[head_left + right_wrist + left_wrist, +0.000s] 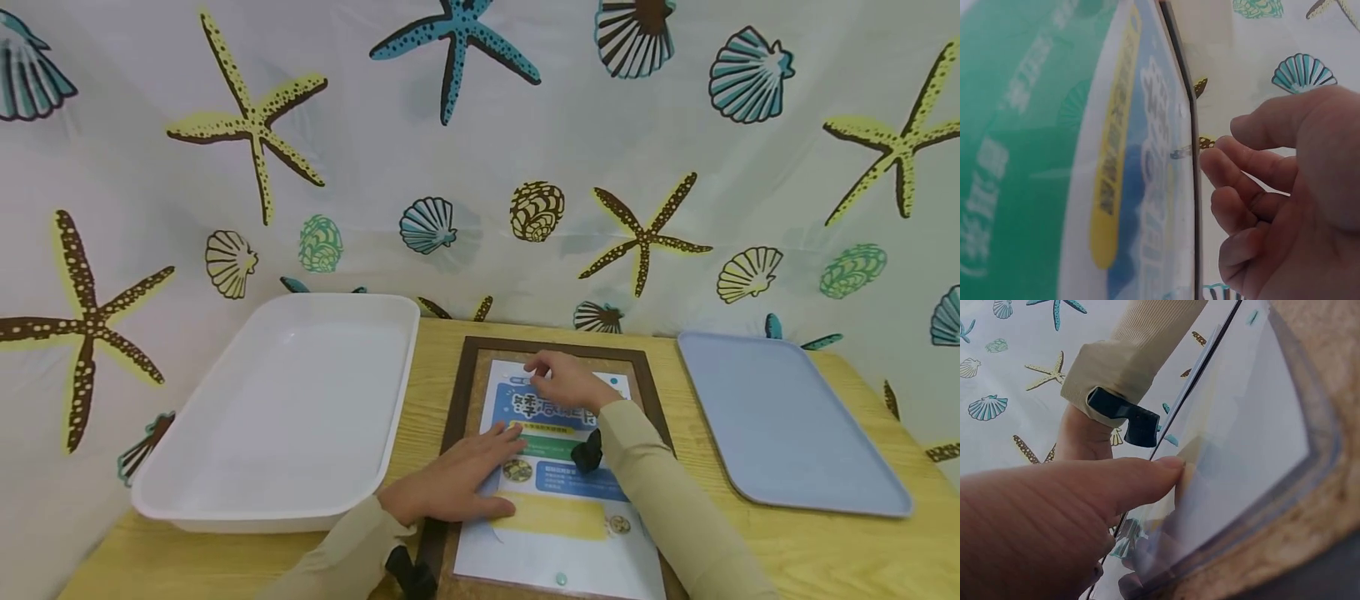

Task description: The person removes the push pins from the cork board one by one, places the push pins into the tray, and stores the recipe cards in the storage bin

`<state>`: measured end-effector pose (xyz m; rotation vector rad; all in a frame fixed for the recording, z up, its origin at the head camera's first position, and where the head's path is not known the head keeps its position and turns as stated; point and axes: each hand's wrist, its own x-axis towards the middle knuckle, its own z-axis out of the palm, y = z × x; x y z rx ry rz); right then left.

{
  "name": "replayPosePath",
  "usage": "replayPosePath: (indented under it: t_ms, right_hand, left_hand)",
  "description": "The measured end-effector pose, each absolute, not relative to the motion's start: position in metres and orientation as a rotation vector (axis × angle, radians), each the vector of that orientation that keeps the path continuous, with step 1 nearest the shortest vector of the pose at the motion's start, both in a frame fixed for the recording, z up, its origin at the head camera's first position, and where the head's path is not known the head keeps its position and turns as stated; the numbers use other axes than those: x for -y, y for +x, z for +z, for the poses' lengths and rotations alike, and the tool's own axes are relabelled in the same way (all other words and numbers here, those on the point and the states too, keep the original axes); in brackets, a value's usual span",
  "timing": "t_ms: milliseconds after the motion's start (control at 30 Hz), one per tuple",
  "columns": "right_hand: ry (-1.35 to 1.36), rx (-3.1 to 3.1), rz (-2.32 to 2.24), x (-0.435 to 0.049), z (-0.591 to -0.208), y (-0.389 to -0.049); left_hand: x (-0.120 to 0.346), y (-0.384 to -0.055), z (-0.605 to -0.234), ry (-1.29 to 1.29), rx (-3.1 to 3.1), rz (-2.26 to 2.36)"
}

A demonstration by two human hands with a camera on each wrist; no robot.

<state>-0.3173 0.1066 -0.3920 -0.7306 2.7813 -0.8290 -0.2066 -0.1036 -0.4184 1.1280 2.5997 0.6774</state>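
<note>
A printed poster (555, 554) with blue, green and yellow blocks lies on a cork board (472, 375) with a dark brown frame (459, 400). Clear plastic covers the sheet, its rim showing in the left wrist view. My left hand (457, 473) rests on the poster's left side, fingers spread and thumb (1147, 478) on the sheet. Over the poster's top edge is my right hand (566, 382), its fingers loosely bent. In the right wrist view a gap shows between thumb and fingertips (1216, 162), with nothing seen held. A small teal pin (561, 578) sits near the bottom edge.
On the wooden table (427, 367), a deep white tray (300, 400) stands left of the board. A shallow pale-blue tray (795, 425) lies to the right. Behind hangs a white cloth (480, 158) printed with starfish and shells.
</note>
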Motion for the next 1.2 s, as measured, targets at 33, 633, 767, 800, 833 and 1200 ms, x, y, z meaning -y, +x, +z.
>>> replayPosePath:
  t_ms: [33, 633, 767, 800, 833, 1200]
  right_hand:
    - [-0.715, -2.785, -0.825, -0.107, -0.393, -0.319]
    - [-0.596, -2.760, -0.882, -0.094, -0.407, -0.336]
    - [-0.557, -2.779, -0.906, -0.093, -0.407, -0.339]
    - [-0.556, -2.780, -0.918, -0.093, -0.407, -0.339]
    - [-0.555, -2.779, -0.926, -0.093, -0.407, -0.339]
    - [-0.526, -2.774, -0.883, -0.088, -0.408, -0.343]
  left_hand:
    - [0.103, -0.207, -0.419, 1.123, -2.597, 0.672]
    - [0.104, -0.204, -0.429, 1.075, -2.561, 0.705]
    - [0.104, -0.205, -0.428, 1.078, -2.563, 0.712]
    - [0.104, -0.205, -0.428, 1.075, -2.562, 0.718]
    - [0.104, -0.205, -0.428, 1.070, -2.563, 0.723]
    - [0.102, -0.205, -0.428, 1.054, -2.570, 0.749]
